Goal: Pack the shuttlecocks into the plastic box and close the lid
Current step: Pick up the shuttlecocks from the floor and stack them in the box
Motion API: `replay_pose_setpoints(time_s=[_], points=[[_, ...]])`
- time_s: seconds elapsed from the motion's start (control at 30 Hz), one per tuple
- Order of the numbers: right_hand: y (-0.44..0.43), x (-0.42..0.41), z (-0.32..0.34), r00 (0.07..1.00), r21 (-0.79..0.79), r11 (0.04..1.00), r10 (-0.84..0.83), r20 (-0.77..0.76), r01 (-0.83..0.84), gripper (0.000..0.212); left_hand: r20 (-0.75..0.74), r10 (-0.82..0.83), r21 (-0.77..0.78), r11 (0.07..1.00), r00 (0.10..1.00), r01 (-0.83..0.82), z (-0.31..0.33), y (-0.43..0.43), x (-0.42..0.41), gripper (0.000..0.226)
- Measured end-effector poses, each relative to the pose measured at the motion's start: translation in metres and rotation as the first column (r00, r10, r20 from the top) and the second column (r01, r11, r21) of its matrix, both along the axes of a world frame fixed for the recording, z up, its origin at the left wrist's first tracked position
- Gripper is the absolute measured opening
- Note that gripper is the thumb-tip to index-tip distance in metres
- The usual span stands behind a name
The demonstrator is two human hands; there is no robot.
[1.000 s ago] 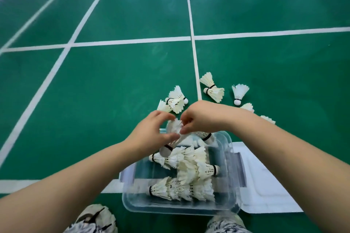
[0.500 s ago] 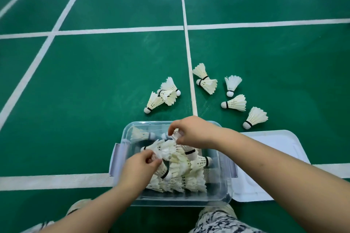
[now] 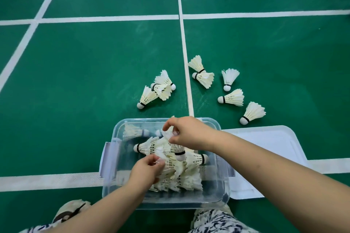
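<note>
1. Nearest us, our patterned knees [image 3: 217, 221] and one shoe [image 3: 70, 212] frame the near wall of the clear plastic box [image 3: 181, 202], which sits on the green court floor [image 3: 94, 81] across a white line [image 3: 47, 180].
2. Our left hand [image 3: 145, 171] reaches into the box, its fingers [image 3: 157, 161] pinched together on the feathers of the heap of shuttlecocks [image 3: 176, 172] piled in the box's middle.
3. Our right hand [image 3: 189, 132] hangs over the far half of the box, thumb and forefinger closed on the white feather skirt of one shuttlecock [image 3: 167, 134].
4. Another shuttlecock [image 3: 132, 131] lies alone against the box's far left wall.
5. The white lid [image 3: 265, 149] lies flat on the floor, just beside the box on the right, so the box stands open.
6. Farther out, three loose shuttlecocks [image 3: 159, 89] lie in a touching cluster left of the centre line [image 3: 184, 53].
7. Right of that line lie five more [image 3: 232, 98]: two overlapping near the line, three apart from each other, the nearest close to the lid's far edge.
</note>
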State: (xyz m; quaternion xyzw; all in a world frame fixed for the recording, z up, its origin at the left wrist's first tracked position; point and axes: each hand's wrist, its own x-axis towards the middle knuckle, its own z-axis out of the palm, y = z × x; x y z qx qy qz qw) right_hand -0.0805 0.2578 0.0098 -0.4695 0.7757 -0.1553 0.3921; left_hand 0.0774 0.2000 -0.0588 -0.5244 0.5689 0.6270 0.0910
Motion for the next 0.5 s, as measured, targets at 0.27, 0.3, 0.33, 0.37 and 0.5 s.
replay_pose_setpoints(time_s=[0.27,0.3,0.33,0.37,0.5], points=[[-0.001,0.003,-0.001,0.998,-0.056,0.998,-0.027,-0.051,0.024,0.032,-0.156,0.11,0.029,0.994,0.982,-0.107,0.007,0.001,-0.02,0.017],[-0.002,0.004,0.0,0.997,-0.062,0.998,-0.026,-0.075,0.021,0.032,-0.164,0.115,0.017,0.993,0.98,-0.113,0.008,0.002,-0.022,0.018],[-0.002,0.005,0.0,0.995,-0.07,0.997,-0.022,-0.097,0.015,0.032,-0.165,0.111,0.011,0.994,0.98,-0.11,0.007,0.003,-0.023,0.02],[-0.002,0.006,0.0,0.993,-0.077,0.997,-0.018,-0.115,0.009,0.032,-0.156,0.104,0.011,0.995,0.982,-0.104,0.006,0.005,-0.023,0.021],[-0.005,0.008,0.0,0.991,-0.068,0.998,-0.007,-0.132,-0.002,0.031,-0.024,-0.027,0.023,0.999,0.999,0.027,0.001,0.004,-0.013,0.014]])
